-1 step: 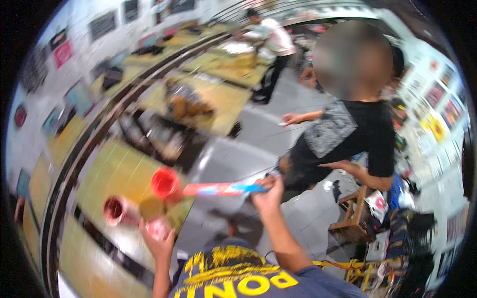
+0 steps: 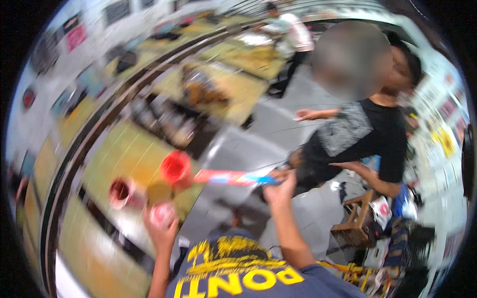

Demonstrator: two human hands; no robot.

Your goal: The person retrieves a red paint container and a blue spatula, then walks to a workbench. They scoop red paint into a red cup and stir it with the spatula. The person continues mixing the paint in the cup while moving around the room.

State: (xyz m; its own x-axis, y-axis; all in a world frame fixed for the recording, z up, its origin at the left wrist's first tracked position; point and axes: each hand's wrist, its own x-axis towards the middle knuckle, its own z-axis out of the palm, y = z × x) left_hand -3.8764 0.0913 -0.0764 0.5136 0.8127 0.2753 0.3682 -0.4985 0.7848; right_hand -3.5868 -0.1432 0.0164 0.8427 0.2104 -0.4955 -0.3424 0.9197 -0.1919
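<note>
Gripping a red-and-blue stick [image 2: 236,177] in my right hand [image 2: 281,189], I hold it pointing toward nine o'clock, its far end just beside a red cup [image 2: 175,169]; blur hides any contact. My left hand [image 2: 160,229], well apart, curls around a pink cup [image 2: 163,213], with a dark-mouthed cup [image 2: 130,193] at its ten o'clock.
</note>
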